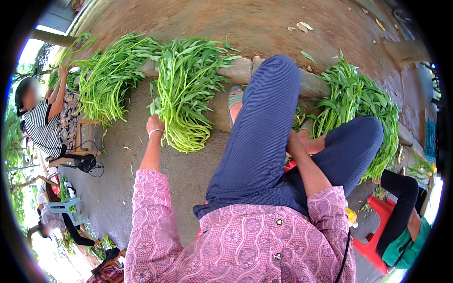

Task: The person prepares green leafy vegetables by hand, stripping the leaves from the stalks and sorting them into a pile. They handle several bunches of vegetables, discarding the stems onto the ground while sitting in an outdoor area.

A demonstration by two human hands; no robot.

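My left hand [155, 124], with a pale bangle at the wrist, is at the left edge of a thick pile of leafy greens [185, 102], which look like water spinach. Its fingers are curled and partly hidden, so whether they grip a stem cannot be made out. The pile's pale stems bend towards me and its leaves point away, over the stone kerb [239, 69]. My right hand [295, 143] reaches down between my knees, near my sandalled foot. My leg hides most of its fingers and whatever they touch.
More greens [113, 76] lie to the left, and another heap [357, 92] is beyond my right knee. At left a person in a striped top [44, 123] sits holding greens. A red plastic chair [377, 230] and a seated person in green [412, 240] are at right.
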